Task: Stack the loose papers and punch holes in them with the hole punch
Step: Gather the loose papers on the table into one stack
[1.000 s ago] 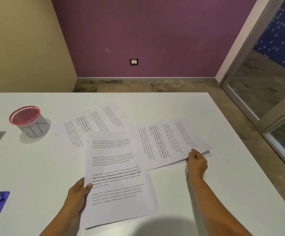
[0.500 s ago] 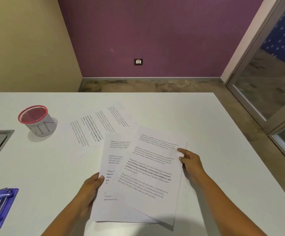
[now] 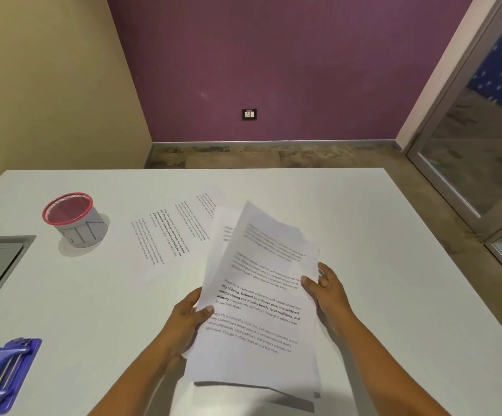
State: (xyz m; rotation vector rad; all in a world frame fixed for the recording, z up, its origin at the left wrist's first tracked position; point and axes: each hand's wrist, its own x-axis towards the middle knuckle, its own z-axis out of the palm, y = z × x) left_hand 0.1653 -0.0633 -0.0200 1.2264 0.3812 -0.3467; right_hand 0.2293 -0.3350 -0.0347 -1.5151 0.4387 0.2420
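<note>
Stack of printed papers (image 3: 258,298) at centre-near, lifted w/ its near end off the white table (image 3: 363,223) — a shadow shows under that edge; sheets not yet squared, edges fanned at the far end. Left hand (image 3: 188,321) pinches the stack's left edge, thumb on top. Right hand (image 3: 329,291) grips the right edge, thumb on the page, fingers behind. One loose sheet (image 3: 168,235) lies flat just left-far of the stack, partly under it. Blue hole punch (image 3: 2,376) sits near-left, well apart. Red-rimmed mesh cup (image 3: 74,219) far-left — upright.
</note>
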